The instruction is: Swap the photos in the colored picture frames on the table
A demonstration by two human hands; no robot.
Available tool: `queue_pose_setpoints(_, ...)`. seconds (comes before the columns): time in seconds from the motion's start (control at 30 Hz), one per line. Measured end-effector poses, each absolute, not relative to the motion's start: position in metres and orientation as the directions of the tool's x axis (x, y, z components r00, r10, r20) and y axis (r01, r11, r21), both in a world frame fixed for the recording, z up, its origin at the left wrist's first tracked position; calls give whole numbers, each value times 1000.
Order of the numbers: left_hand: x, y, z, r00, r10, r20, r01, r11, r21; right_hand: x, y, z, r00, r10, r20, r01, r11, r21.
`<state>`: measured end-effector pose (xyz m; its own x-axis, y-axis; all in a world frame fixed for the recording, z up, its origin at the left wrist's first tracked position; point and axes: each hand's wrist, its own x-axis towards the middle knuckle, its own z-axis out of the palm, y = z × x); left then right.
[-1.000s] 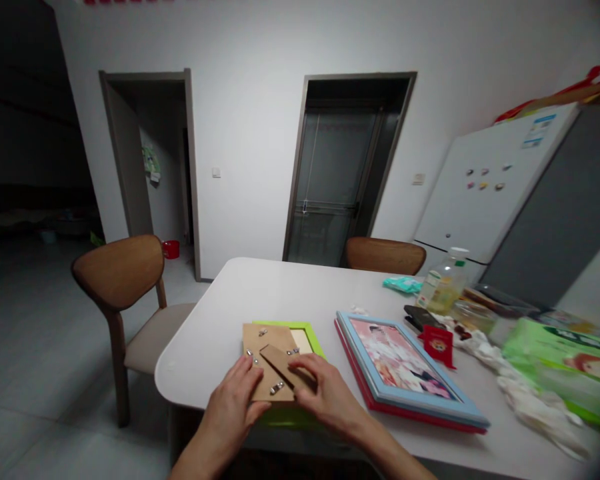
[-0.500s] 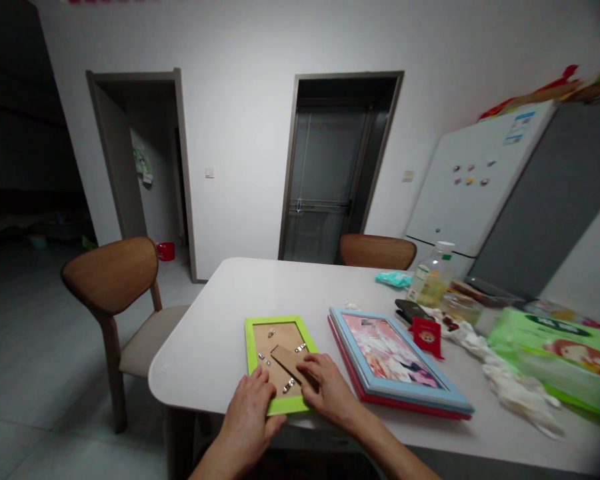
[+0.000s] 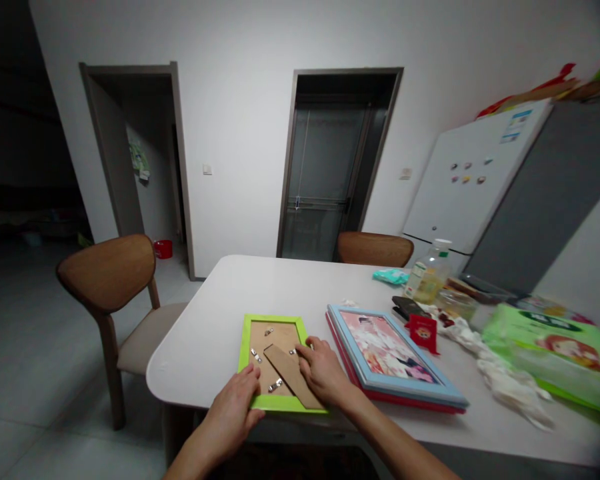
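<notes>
A lime green picture frame [image 3: 247, 333] lies face down near the table's front edge, its brown backing board [image 3: 284, 331] showing with several small metal clips. A brown stand flap [image 3: 289, 371] sits slantwise on the backing. My left hand [image 3: 233, 407] rests on the frame's lower left corner, fingers apart and holding nothing. On the right side of the frame is my right hand [image 3: 323, 371], its fingers bent over the edge near a metal clip; what they grip, if anything, is hidden.
Right of the frame, a light blue framed picture [image 3: 390, 347] lies on a red one. Beyond are a red packet [image 3: 423, 333], a dark phone-like object, a bottle [image 3: 427, 273], crumpled tissue and a green tissue pack [image 3: 555, 353]. Wooden chairs [image 3: 107, 270] stand around the white table [image 3: 200, 333].
My right hand has moved off the stand flap to the frame's right side, uncovering more of the flap. My left hand has slid a little left. The view has shifted slightly.
</notes>
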<state>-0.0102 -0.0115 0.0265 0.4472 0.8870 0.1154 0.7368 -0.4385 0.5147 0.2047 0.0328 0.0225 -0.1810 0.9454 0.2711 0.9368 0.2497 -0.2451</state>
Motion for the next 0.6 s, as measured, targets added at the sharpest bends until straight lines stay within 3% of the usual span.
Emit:
queue_pose_setpoints(0.17, -10, -13, 24, 437, 889, 136, 721, -437, 538, 206, 41, 18, -208, 952, 226, 929, 264, -260)
queue_pose_setpoints(0.6, -11, -14, 21, 427, 896, 125, 710, -418, 567, 211, 30, 9, -175, 936, 306, 908, 274, -316)
